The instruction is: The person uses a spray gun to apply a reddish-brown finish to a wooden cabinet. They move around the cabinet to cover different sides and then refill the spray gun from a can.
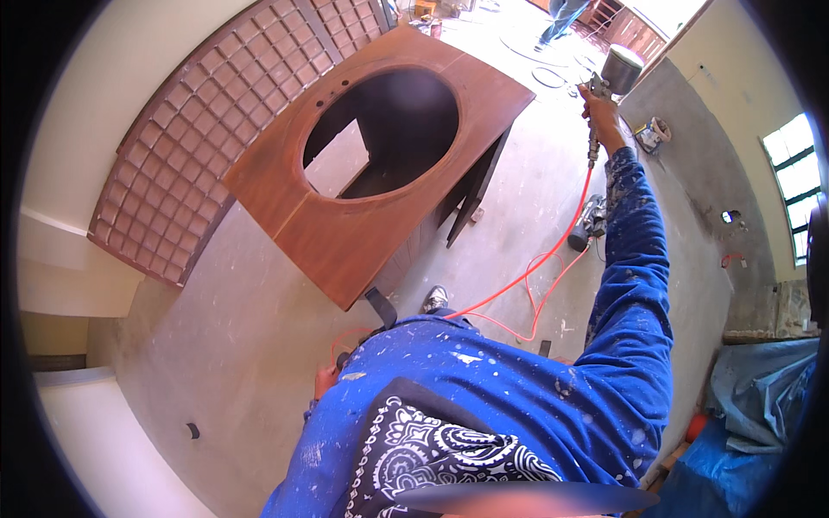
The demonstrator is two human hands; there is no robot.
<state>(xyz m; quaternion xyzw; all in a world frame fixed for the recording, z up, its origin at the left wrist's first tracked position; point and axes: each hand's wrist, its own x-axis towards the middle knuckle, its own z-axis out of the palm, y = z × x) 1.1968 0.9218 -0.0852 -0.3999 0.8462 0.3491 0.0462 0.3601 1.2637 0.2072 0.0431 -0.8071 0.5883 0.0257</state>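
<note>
Where floor separates box edge from spray gun, red hose dangling

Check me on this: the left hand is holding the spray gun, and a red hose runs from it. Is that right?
Not quite: the head view shows the right hand holding the spray gun, not the left hand. A red hose does run from it.

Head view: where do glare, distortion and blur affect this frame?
Head view: glare washes out the floor toward the top and the window at right; head view: fisheye bending curves the lattice panel; head view: a blurred shape lies along the bottom edge, while the spray gun and brown wooden piece look readable.
</note>
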